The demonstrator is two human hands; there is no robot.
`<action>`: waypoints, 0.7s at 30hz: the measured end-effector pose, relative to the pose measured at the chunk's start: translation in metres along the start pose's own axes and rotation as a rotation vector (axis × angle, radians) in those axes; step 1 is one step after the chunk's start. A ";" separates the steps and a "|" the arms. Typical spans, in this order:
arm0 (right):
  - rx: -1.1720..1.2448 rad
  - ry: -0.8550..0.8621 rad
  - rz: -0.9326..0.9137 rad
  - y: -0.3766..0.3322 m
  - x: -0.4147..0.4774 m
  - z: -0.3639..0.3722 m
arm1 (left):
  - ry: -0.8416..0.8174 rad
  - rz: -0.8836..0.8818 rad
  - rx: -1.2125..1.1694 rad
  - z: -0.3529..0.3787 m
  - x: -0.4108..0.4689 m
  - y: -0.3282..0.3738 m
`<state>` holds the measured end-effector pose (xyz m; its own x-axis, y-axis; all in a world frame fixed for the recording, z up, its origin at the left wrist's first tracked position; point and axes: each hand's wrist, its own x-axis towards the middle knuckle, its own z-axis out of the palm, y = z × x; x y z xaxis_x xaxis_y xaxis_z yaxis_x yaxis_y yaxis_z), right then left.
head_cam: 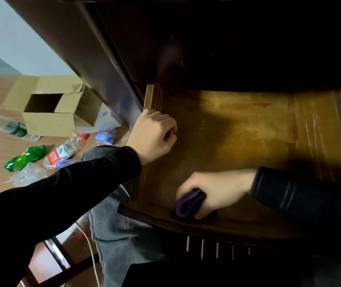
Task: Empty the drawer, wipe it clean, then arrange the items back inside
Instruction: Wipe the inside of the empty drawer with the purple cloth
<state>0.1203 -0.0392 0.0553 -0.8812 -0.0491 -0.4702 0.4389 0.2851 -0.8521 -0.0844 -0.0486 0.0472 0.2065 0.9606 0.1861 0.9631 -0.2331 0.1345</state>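
Note:
The wooden drawer (pixel 248 125) is pulled out under a dark desk, and nothing lies on its visible bottom. My left hand (pixel 155 135) grips the drawer's left side wall, fingers curled over its edge. My right hand (pixel 209 191) holds a folded purple cloth (pixel 189 203) and presses it on the drawer bottom close to the front left corner. The hand and cloth look slightly blurred. The back of the drawer is lost in shadow beneath the desk.
On the floor to the left are an open cardboard box (pixel 49 106), a green bottle (pixel 24 158), clear plastic bottles (pixel 62 152) and crumpled plastic. My knee in grey jeans (pixel 120 235) is below the drawer's front. A white cable (pixel 92 251) hangs nearby.

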 end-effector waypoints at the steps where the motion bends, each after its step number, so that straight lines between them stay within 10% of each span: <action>1: 0.018 -0.044 0.022 0.006 -0.010 -0.005 | 0.005 -0.005 -0.004 0.000 0.000 0.000; 21: -0.021 0.034 -0.060 -0.016 0.007 0.003 | -0.006 -0.007 -0.010 0.000 0.000 0.001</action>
<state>0.1080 -0.0467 0.0651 -0.9112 -0.0347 -0.4104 0.3818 0.3028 -0.8733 -0.0832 -0.0489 0.0475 0.2010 0.9631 0.1791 0.9627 -0.2280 0.1455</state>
